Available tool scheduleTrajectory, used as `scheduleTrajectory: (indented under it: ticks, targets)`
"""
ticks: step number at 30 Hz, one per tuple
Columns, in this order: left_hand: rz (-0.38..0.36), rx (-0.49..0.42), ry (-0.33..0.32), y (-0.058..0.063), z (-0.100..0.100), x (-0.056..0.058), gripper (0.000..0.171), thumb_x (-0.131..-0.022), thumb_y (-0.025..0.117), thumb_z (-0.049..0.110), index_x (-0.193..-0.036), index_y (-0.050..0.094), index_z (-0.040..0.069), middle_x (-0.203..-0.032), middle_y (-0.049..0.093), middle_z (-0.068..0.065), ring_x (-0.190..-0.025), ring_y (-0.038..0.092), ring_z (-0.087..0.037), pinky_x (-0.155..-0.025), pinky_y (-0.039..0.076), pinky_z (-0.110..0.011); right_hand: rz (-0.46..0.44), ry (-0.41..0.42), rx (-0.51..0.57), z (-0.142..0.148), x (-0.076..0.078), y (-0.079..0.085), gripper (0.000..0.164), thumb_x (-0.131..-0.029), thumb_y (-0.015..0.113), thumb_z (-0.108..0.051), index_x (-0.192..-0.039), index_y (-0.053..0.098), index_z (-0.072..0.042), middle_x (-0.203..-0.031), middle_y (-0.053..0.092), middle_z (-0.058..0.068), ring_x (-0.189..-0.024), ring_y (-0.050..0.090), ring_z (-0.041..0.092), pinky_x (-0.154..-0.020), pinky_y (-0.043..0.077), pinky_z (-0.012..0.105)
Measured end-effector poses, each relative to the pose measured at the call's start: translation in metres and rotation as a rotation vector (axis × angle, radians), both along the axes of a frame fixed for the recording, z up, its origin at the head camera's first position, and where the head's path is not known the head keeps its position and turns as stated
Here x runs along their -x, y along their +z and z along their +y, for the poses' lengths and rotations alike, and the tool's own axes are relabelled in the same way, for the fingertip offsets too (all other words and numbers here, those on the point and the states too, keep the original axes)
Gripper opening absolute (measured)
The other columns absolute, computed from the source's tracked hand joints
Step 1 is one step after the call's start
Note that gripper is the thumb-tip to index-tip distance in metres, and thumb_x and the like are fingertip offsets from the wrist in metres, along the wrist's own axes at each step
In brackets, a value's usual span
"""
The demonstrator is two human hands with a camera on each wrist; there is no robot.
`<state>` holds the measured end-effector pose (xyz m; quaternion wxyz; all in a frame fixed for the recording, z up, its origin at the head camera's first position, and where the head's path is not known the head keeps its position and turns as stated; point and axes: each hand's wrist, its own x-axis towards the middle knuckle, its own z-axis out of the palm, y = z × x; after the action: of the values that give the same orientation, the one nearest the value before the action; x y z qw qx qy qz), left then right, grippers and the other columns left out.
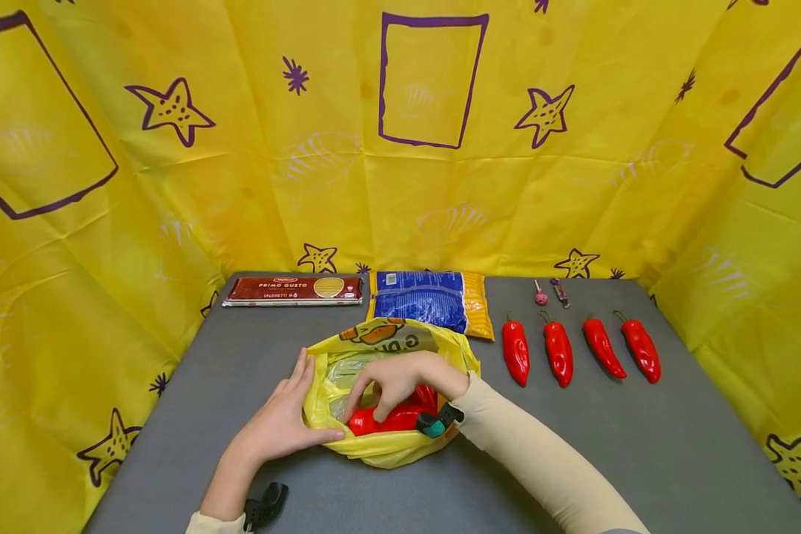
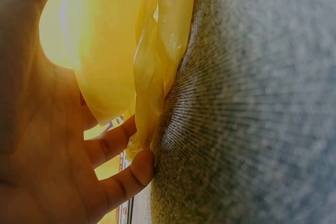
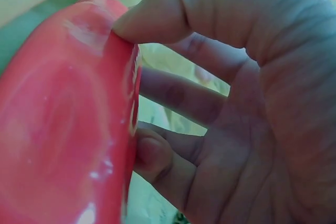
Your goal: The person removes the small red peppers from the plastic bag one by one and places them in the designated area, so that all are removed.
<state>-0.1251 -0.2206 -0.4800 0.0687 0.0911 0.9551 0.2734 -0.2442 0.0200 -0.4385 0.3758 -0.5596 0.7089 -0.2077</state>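
Observation:
A yellow plastic bag [image 1: 394, 451] stands with its mouth wide at the front middle of the table. My left hand [image 1: 282, 419] rests against its left side, fingers spread up along the outside and thumb at the front rim. In the left wrist view, those fingers [image 2: 118, 142] touch the yellow plastic close over the grey cloth. Reaching into the bag, my right hand [image 1: 395, 380] pinches a long red pepper [image 1: 374, 423]. The right wrist view shows its thumb and fingertips on the glossy pepper [image 3: 58, 114]. More red shows behind this pepper, and clear wrapping [image 1: 347, 371] lies inside too.
Four long red peppers [image 1: 558, 356] lie in a row at the right. Behind them are a lollipop [image 1: 541, 295] and a small wrapped candy [image 1: 561, 294]. A spaghetti pack [image 1: 294, 291] and a blue-and-orange packet [image 1: 427, 297] lie at the back. Yellow curtains surround the table.

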Motion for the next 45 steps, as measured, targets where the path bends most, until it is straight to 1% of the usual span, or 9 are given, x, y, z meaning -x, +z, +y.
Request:
scheduleTrajectory:
  ticks: [3,9,12,18,23,30,36,41,45]
  targets:
    - [-0.004,-0.001,0.002,0.000,0.000,0.000,0.145,-0.071,0.080,0.083,-0.170,0.010,0.003,-0.178,-0.006,-0.017,-0.149,0.034,-0.057,-0.110,0.040,-0.074,0.003,-0.014,0.005,0.004,0.003,0.004,0.044,-0.089,0.077,-0.003,-0.129,0.079,-0.021,-0.121,0.070,-0.017,-0.099,0.058,0.016,-0.079,0.050,0.018]
    - [-0.009,0.000,0.002,0.000,-0.001,0.001,0.147,-0.070,0.080,0.083,-0.170,0.009,0.002,-0.178,-0.006,-0.017,-0.149,0.034,-0.056,-0.110,0.040,-0.073,-0.049,-0.091,0.024,0.016,0.009,0.012,0.045,-0.091,0.075,-0.002,-0.131,0.078,-0.021,-0.107,0.069,-0.012,-0.059,0.046,0.008,-0.058,0.044,0.019]
    - [-0.011,0.003,0.003,0.001,-0.001,0.001,0.147,-0.070,0.080,0.083,-0.170,0.009,0.002,-0.178,-0.007,-0.017,-0.148,0.034,-0.055,-0.110,0.040,-0.073,-0.043,-0.136,0.076,0.021,0.013,0.016,0.046,-0.090,0.074,-0.001,-0.132,0.076,-0.020,-0.104,0.069,-0.010,-0.052,0.044,0.007,-0.052,0.041,0.021]
    - [-0.020,-0.004,0.005,0.004,-0.001,-0.001,0.147,-0.070,0.081,0.082,-0.170,0.008,0.004,-0.179,-0.007,-0.016,-0.148,0.035,-0.054,-0.108,0.042,-0.073,0.068,-0.204,0.215,0.030,0.016,0.023,0.048,-0.087,0.075,-0.003,-0.133,0.075,-0.014,-0.121,0.072,-0.004,-0.059,0.054,0.006,-0.057,0.050,0.022]
    - [-0.017,-0.004,0.006,0.003,-0.001,0.000,0.147,-0.069,0.082,0.082,-0.170,0.007,0.004,-0.179,-0.007,-0.015,-0.147,0.036,-0.051,-0.108,0.044,-0.071,0.154,-0.317,0.326,0.035,0.016,0.022,0.050,-0.084,0.077,-0.006,-0.133,0.075,-0.014,-0.130,0.071,0.004,-0.067,0.061,0.004,-0.064,0.055,0.023]
    - [-0.018,-0.005,0.015,0.001,-0.001,0.000,0.147,-0.069,0.082,0.082,-0.171,0.009,0.005,-0.179,-0.007,-0.015,-0.148,0.035,-0.051,-0.108,0.043,-0.072,0.108,-0.547,0.478,0.045,0.010,0.017,0.049,-0.085,0.075,-0.007,-0.134,0.074,-0.011,-0.130,0.072,0.009,-0.072,0.064,0.009,-0.068,0.058,0.026]
    - [0.001,-0.012,0.008,-0.001,0.000,0.001,0.148,-0.069,0.081,0.083,-0.170,0.009,0.004,-0.178,-0.007,-0.015,-0.151,0.031,-0.056,-0.112,0.039,-0.072,0.067,-0.726,0.556,0.065,-0.001,0.016,0.047,-0.088,0.074,-0.003,-0.134,0.074,-0.012,-0.131,0.072,0.008,-0.065,0.062,0.013,-0.062,0.056,0.026]
    - [0.007,-0.010,0.005,-0.002,0.000,0.001,0.148,-0.069,0.081,0.084,-0.170,0.008,0.004,-0.178,-0.008,-0.015,-0.151,0.029,-0.057,-0.113,0.037,-0.073,0.058,-0.826,0.608,0.091,-0.014,0.016,0.049,-0.088,0.074,-0.001,-0.136,0.072,-0.011,-0.135,0.069,0.010,-0.067,0.060,0.016,-0.060,0.051,0.024]
    - [-0.005,-0.008,0.003,-0.001,0.000,0.001,0.148,-0.069,0.080,0.084,-0.170,0.008,0.003,-0.178,-0.009,-0.015,-0.152,0.028,-0.057,-0.112,0.037,-0.073,0.068,-0.888,0.658,0.117,-0.028,0.018,0.048,-0.089,0.074,-0.002,-0.136,0.071,-0.008,-0.138,0.066,0.015,-0.075,0.066,0.018,-0.064,0.057,0.025]
